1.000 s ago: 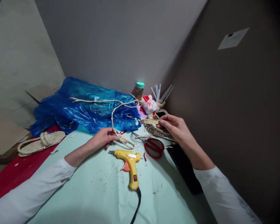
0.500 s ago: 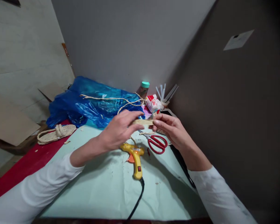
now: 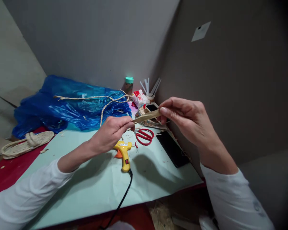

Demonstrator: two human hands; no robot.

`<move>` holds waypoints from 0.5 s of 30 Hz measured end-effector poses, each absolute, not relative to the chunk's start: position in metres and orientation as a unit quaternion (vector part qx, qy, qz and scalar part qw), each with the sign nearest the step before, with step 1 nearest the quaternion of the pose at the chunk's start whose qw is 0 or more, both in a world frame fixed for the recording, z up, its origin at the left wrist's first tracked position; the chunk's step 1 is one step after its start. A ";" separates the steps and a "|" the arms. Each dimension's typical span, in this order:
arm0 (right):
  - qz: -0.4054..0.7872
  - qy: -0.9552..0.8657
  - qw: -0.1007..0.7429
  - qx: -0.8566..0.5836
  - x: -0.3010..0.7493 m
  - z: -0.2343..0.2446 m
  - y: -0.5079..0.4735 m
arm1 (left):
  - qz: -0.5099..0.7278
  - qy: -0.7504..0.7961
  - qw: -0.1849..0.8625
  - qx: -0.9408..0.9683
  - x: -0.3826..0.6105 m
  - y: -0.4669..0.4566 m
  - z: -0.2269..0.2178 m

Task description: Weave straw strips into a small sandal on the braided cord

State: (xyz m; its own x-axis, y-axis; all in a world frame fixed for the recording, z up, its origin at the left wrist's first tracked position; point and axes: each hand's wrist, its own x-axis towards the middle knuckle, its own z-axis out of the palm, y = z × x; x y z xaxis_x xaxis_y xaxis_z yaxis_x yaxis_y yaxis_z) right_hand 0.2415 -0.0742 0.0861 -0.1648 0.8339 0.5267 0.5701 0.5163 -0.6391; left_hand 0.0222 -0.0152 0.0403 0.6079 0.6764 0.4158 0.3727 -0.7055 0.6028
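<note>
A flat, straw-coloured strip of fibre [image 3: 147, 117] is stretched between my two hands above the table. My left hand [image 3: 115, 129] pinches its left end, and my right hand [image 3: 186, 119] grips the other end between thumb and fingers, slightly higher. Below the strip lie red-handled scissors [image 3: 144, 136], their blades partly hidden by my left hand. A yellow glue gun [image 3: 125, 156] with an orange trigger rests just under my left hand, its black cord running toward the front edge.
A blue plastic bag [image 3: 69, 108] with a twisted cord [image 3: 86, 97] covers the back left. A woven sandal [image 3: 28, 143] lies on red cloth at left. A black phone-like slab [image 3: 173, 149] lies at right. Behind stand a green-lidded jar [image 3: 129, 84] and glue sticks [image 3: 147, 85].
The left thumb and fingers, apart before, have closed on the strip's left end. My hands are farther apart, showing more of the strip. The view has turned to the right.
</note>
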 end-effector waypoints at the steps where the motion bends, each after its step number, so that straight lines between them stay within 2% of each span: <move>1: 0.150 -0.757 0.420 -0.477 0.247 0.090 -0.079 | 0.309 0.304 0.246 0.867 0.025 -0.018 0.037; 4: 0.147 -0.774 0.357 -0.502 0.264 0.105 -0.094 | 0.225 0.281 0.288 0.887 0.036 -0.032 0.024; 7: 0.106 -0.761 0.367 -0.524 0.278 0.122 -0.101 | 0.050 0.182 0.293 0.937 0.049 -0.056 0.011; 9: 0.088 -0.753 0.368 -0.538 0.285 0.127 -0.099 | -0.021 0.102 0.291 0.951 0.059 -0.075 0.007; 12: 0.067 -0.739 0.328 -0.585 0.295 0.113 -0.088 | -0.064 0.032 0.323 0.944 0.074 -0.098 0.010; 15: 0.086 -0.695 0.319 -0.639 0.307 0.072 -0.078 | -0.059 -0.004 0.360 0.931 0.089 -0.106 0.014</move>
State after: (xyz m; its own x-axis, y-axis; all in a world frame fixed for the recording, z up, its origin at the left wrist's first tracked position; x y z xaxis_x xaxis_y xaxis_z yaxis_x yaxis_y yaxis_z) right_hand 0.3073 -0.0775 0.0716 0.0199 0.9425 0.3337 0.8334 0.1688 -0.5263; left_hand 0.0888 -0.1057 0.0141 0.9929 -0.0503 -0.1073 0.0348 -0.7415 0.6701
